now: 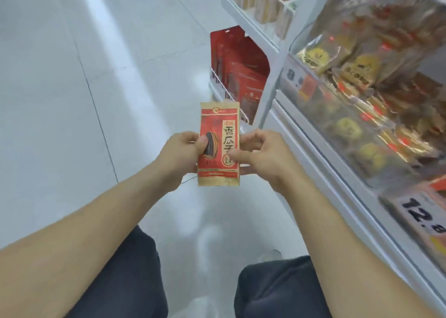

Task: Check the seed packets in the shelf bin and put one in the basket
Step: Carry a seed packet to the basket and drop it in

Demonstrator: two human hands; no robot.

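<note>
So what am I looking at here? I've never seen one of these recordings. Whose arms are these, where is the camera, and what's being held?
There is no machine here: a person wears one wide-angle camera on the head, looking forward and down, so the two bare arms are their own. Both hands hold a red and tan seed packet upright in front of them. The left hand pinches its left edge with the thumb on the front; the right hand pinches the right edge. To the right is a white store shelf with clear bins of gold-wrapped snacks and blurred price tags. Lower down, more red packets stand in a wire-fronted bin. No basket is in view.
</note>
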